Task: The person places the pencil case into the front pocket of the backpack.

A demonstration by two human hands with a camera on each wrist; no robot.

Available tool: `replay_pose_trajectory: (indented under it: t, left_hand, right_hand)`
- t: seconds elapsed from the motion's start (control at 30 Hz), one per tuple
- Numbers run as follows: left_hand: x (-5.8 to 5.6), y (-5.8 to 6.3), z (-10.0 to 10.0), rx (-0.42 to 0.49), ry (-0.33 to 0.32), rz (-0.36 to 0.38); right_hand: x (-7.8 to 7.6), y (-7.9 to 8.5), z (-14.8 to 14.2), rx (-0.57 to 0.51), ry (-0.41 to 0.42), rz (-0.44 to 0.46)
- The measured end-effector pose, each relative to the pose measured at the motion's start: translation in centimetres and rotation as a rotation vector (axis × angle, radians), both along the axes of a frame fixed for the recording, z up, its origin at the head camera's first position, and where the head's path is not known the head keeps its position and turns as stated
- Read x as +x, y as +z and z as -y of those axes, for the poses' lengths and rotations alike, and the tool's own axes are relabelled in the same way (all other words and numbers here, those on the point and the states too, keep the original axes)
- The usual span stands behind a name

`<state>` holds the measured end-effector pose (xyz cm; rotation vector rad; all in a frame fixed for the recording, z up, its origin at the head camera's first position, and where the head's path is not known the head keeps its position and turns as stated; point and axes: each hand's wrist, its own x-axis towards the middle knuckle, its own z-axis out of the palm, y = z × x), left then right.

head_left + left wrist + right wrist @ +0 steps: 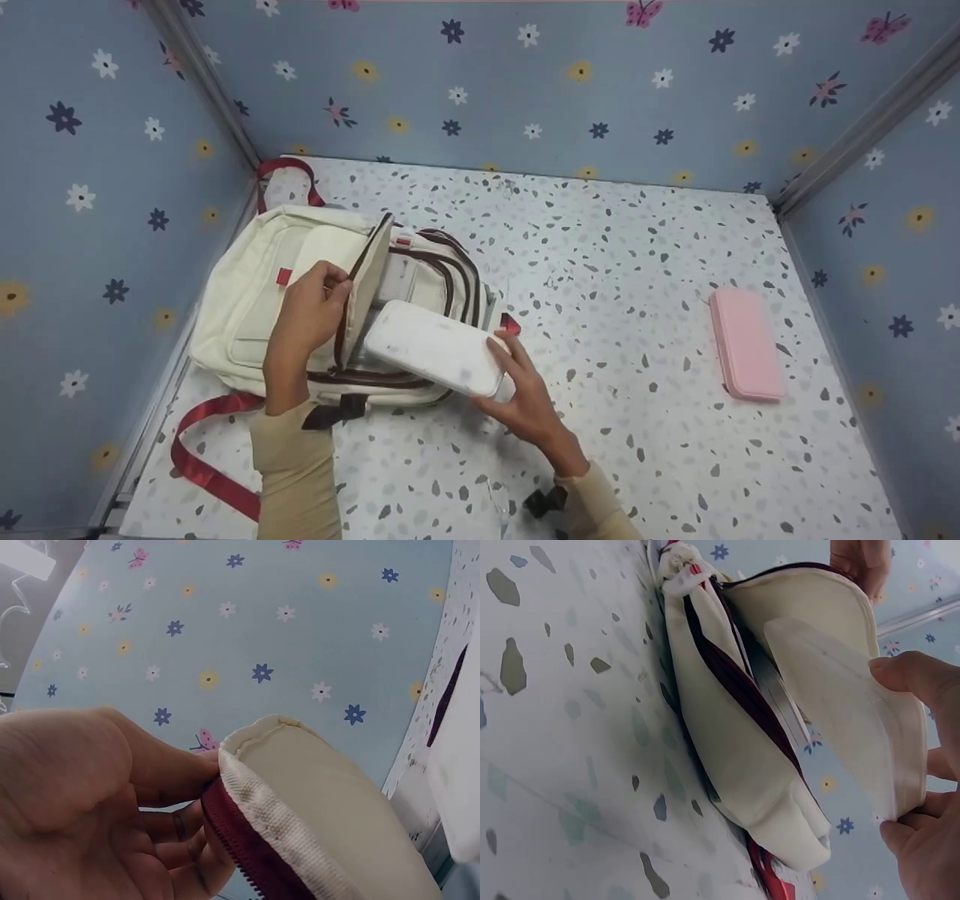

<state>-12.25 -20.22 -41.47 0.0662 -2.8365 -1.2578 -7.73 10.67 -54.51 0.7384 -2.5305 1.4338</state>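
Observation:
A cream backpack with dark red zips lies on its back on the left of the table, its front pocket unzipped. My left hand pinches the zipped edge of the pocket flap and holds it up; the left wrist view shows the thumb and fingers on the flap's dark red zip tape. In my right hand is a white rounded rectangular case, gripped at its near right end between thumb and fingers. The case's far end lies over the pocket opening, beside the raised flap, and slants across it.
Inside the open pocket a pale flat item shows. A pink oblong case lies on the speckled table at the right. Red straps spread from the backpack's left side. Flowered panels wall the table at the back and sides.

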Motion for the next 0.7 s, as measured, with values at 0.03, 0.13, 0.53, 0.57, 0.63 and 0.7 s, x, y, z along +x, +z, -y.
replay_pose_trajectory:
  t: [0.03,0.13,0.53,0.57,0.63,0.7]
  left_hand:
    - [0.0,0.0,0.0,0.005,-0.005,0.011]
    - [0.1,0.0,0.1,0.018,-0.022,0.045]
    - [0.2,0.0,-0.1,0.026,-0.027,0.089]
    - [0.2,0.1,-0.1,0.028,-0.022,0.085]
    - [0.3,0.1,-0.2,0.032,-0.011,0.079]
    - [0.3,0.2,-0.3,0.038,-0.007,0.073]
  right_hand:
    - [-0.1,-0.1,0.2,0.009,0.004,-0.004]
    - [-0.4,-0.3,0.6,0.018,0.023,-0.017]
    - [-1.8,-0.7,2.0,0.079,0.06,0.021]
    - [-1.9,-0.7,2.2,0.082,0.062,0.029]
    - [-2.2,-0.7,2.5,0.094,0.065,0.04]
    - [-2.5,-0.6,2.7,0.102,0.074,0.05]
